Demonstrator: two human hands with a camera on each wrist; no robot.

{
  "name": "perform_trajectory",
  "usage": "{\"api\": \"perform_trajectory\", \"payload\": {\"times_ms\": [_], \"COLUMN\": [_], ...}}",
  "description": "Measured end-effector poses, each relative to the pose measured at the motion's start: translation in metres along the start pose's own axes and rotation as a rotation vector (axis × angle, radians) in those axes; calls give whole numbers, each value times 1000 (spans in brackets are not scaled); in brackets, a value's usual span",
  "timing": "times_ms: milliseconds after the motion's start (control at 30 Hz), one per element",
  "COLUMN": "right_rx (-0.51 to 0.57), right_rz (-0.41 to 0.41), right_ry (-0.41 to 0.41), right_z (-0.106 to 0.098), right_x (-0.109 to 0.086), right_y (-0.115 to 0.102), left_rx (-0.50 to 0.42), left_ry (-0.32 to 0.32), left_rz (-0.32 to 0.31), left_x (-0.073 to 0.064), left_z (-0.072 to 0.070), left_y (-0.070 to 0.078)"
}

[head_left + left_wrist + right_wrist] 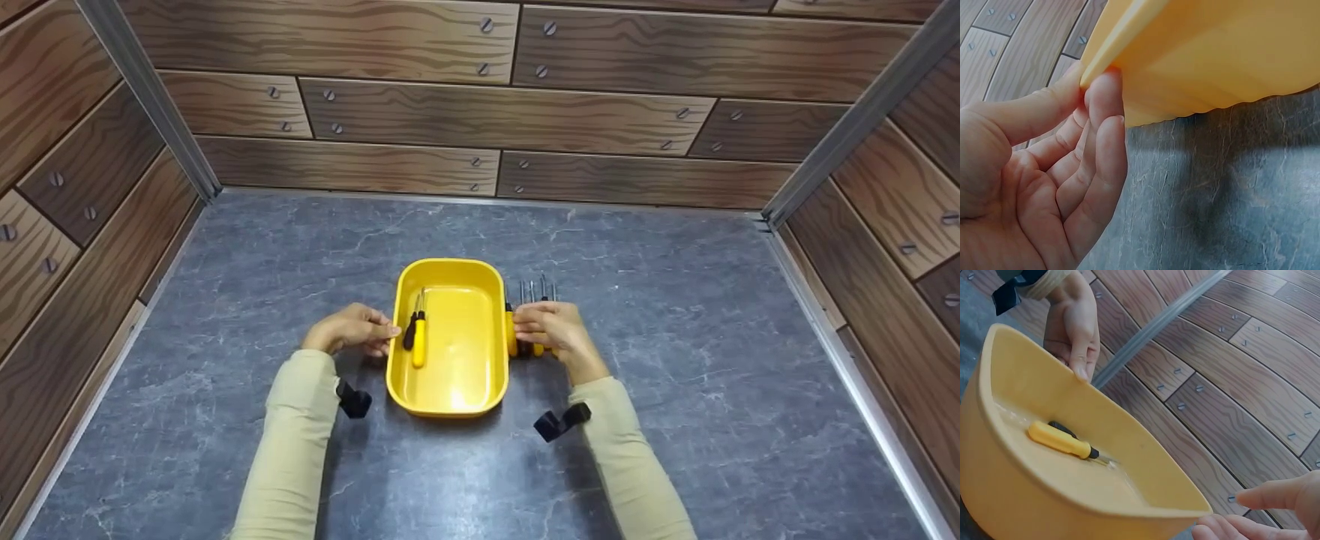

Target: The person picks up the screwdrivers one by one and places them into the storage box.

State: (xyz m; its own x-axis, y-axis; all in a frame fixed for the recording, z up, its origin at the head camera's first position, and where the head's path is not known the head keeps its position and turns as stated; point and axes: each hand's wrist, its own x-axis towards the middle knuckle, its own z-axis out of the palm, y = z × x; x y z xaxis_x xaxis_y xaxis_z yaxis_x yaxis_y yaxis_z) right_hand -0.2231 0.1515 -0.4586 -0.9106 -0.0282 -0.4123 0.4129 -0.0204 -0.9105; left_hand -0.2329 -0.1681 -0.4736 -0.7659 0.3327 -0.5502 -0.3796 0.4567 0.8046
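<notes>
A yellow tray (pixel 450 409) sits in the middle of the grey surface. My left hand (pixel 352 330) pinches its left rim between thumb and fingers, which the left wrist view shows up close. Inside, toward the left wall, lie a yellow-handled screwdriver (pixel 419 341) and a black-handled screwdriver (pixel 409 332) side by side. My right hand (pixel 551 330) is at the tray's right side; in the right wrist view its thumb and fingers (pixel 1266 495) are spread apart beside the rim. Several screwdrivers (pixel 538 349) with yellow or black handles lie right of the tray, partly hidden by that hand.
Wood-patterned panels (pixel 420 112) rise behind and on both sides, joined by metal corner posts (pixel 154 97). A metal strip (pixel 847 367) edges the right side. The marbled grey surface (pixel 675 300) extends around the tray. Each wrist carries a black mount (pixel 551 426).
</notes>
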Motion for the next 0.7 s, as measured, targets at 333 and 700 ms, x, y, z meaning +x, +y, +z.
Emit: {"api": "perform_trajectory", "payload": {"times_ms": [333,700], "right_rx": [8,-52], "right_rz": [-9,-40], "right_ry": [22,107], "right_z": [-9,-21], "right_x": [-4,-3], "right_y": [12,21], "left_rx": [1,6], "left_ry": [7,17], "left_rz": [-5,-1], "left_x": [-2,-1], "left_z": [1,2], "left_y": [2,2]}}
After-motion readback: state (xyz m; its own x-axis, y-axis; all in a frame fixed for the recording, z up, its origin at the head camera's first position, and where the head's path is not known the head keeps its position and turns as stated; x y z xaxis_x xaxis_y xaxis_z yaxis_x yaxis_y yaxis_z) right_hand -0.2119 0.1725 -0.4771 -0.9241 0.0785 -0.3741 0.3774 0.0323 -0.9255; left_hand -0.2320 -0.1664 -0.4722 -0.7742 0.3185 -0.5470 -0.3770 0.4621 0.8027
